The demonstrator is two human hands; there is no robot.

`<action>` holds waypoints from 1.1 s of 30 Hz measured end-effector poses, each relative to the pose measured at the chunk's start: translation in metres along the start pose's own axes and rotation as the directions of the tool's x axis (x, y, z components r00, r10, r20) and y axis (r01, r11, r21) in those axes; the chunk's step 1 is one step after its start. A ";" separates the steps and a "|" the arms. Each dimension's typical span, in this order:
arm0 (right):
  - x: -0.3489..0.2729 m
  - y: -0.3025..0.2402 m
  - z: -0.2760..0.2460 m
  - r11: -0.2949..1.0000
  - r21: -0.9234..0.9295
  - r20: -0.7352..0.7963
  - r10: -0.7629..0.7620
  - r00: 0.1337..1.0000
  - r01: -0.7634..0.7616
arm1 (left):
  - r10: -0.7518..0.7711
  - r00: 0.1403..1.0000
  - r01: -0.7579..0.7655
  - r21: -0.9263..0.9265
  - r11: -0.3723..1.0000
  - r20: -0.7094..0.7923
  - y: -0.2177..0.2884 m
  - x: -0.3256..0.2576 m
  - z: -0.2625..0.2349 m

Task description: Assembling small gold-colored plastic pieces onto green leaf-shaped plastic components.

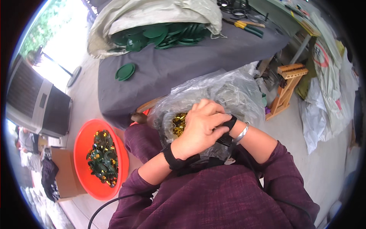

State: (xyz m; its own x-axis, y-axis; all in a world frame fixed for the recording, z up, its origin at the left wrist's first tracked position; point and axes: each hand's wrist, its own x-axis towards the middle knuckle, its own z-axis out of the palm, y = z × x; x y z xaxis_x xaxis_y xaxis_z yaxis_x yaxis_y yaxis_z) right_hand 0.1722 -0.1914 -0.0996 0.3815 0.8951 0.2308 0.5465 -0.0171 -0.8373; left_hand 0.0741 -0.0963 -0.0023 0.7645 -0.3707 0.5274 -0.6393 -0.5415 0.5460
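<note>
Left hand [200, 126] curls at the right wrist's black band [230, 123]; right hand mostly hidden, grip of either unclear. Gold pieces [178, 124] lie in clear bag [238, 87]; a nudge might spill them.

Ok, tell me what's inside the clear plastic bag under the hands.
Shiny gold pieces show in the clear plastic bag, just left of the left hand. The left hand covers part of the bag, so whatever lies beneath it cannot be seen.

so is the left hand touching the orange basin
Apart: the head view shows the left hand well right of the orange basin, the purple-clad leg between.
</note>
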 end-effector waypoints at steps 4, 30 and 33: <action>-0.010 -0.010 0.001 0.940 0.339 0.027 0.036 0.999 -0.043 | 0.130 0.987 -0.131 -0.010 0.991 -0.094 -0.002 0.000 0.003; -0.010 -0.025 0.044 0.954 -0.300 -0.027 -0.001 1.000 -0.007 | 0.001 0.996 0.002 -0.037 0.999 0.090 0.009 0.005 -0.002; 0.003 -0.023 0.047 0.923 -0.384 -0.137 -0.035 0.990 -0.020 | -0.031 0.991 0.036 -0.037 0.999 0.129 0.008 0.007 0.002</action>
State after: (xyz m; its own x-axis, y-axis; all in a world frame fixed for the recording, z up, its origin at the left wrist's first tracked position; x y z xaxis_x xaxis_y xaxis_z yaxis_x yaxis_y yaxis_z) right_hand 0.1254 -0.1674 -0.1032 0.4603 0.8258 0.3259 0.7830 -0.2047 -0.5873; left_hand 0.0740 -0.1045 0.0047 0.7882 -0.4484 0.4216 -0.6140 -0.5263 0.5882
